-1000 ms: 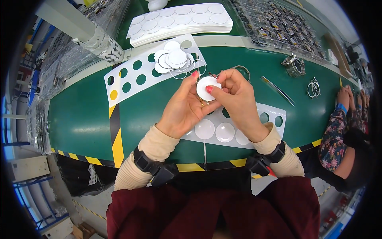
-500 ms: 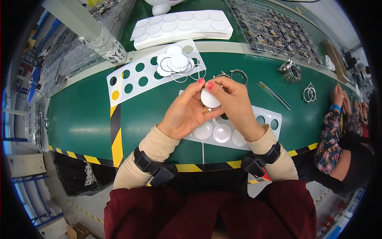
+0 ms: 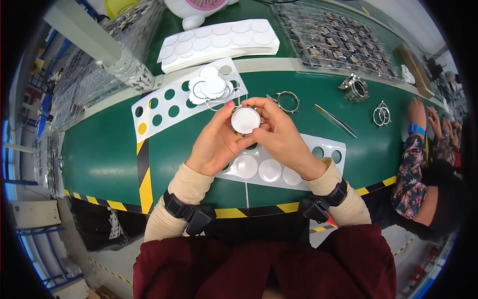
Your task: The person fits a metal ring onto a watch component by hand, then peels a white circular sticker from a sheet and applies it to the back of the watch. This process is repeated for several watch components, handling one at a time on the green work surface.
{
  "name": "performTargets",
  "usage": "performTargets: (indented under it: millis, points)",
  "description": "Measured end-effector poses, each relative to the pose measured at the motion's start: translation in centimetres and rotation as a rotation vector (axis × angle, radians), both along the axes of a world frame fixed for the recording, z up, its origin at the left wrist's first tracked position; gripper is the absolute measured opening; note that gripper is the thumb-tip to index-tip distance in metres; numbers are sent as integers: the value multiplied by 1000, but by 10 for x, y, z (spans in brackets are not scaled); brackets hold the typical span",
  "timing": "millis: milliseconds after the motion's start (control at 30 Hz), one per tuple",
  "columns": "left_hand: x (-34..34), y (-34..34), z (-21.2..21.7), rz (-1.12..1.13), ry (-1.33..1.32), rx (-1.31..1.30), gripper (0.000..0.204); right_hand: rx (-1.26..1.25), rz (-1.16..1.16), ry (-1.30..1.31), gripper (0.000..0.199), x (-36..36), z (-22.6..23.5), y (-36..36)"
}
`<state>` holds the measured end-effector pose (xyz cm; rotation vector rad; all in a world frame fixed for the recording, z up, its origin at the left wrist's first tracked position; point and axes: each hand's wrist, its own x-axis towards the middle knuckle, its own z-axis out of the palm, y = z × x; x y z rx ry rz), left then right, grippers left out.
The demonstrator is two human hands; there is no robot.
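Both my hands hold a round metal watch case [image 3: 244, 133] in front of me, with a white disc [image 3: 246, 120] lying inside its rim. My left hand [image 3: 213, 142] cradles the case from the left and below. On the other side, the fingers of my right hand [image 3: 283, 137] curl round the edge, thumb at its lower right. Beneath my hands lies a white sheet [image 3: 326, 143] with punched holes and round discs [image 3: 270, 170] still in it. Beyond my left hand, a pile of white discs [image 3: 214, 85] and thin rings rests on another punched sheet [image 3: 162, 99].
Past my right hand are a metal ring-shaped case [image 3: 288, 101], tweezers [image 3: 336, 120], stacked metal cases [image 3: 354, 89] and thin rings [image 3: 382, 114]. Behind stand a stack of disc sheets [image 3: 219, 42], a parts tray [image 3: 343, 42] and a fan [image 3: 194, 21]. A co-worker's hand [image 3: 417, 112] is at right.
The white disc, earlier pinched up in my fingers, now lies flat within the case rim. My right thumb has shifted to the lower edge. The whole view has shifted slightly.
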<state>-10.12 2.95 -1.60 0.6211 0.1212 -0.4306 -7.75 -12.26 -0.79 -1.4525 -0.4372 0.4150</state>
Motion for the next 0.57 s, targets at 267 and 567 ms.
performTargets:
  millis: [267, 567]
  points:
    - [5, 6, -16, 95, -33, -118, 27, -188, -240, -466, 20, -1, -3, 6]
    - [4, 53, -11, 395, -101, -149, 23, -281, -368, -844, 14, 26, 44, 33]
